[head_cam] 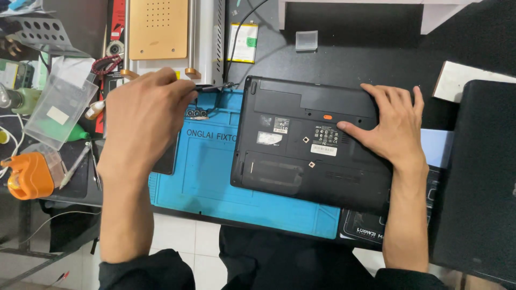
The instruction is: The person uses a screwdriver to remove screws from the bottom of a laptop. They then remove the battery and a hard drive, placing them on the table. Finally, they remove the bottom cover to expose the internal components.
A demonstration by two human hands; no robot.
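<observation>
A black laptop (pixel 301 156) lies upside down on a blue work mat (pixel 207 172), its underside with labels facing up. My right hand (pixel 389 126) rests flat on the laptop's right part, fingers spread, thumb near the labels. My left hand (pixel 145 115) hovers over the mat's upper left corner with fingers closed around a thin black tool or plug (pixel 212 87) whose tip points at the laptop's rear left corner. A black cable runs up from there.
A tan perforated plate on a white machine (pixel 158 29) stands behind the mat. An orange tool (pixel 27 174), a clear plastic bag (pixel 56 107) and tweezers lie at the left. A flat battery (pixel 243 43) and a small clear box (pixel 306 40) are at the back. A black slab (pixel 478 177) is at the right.
</observation>
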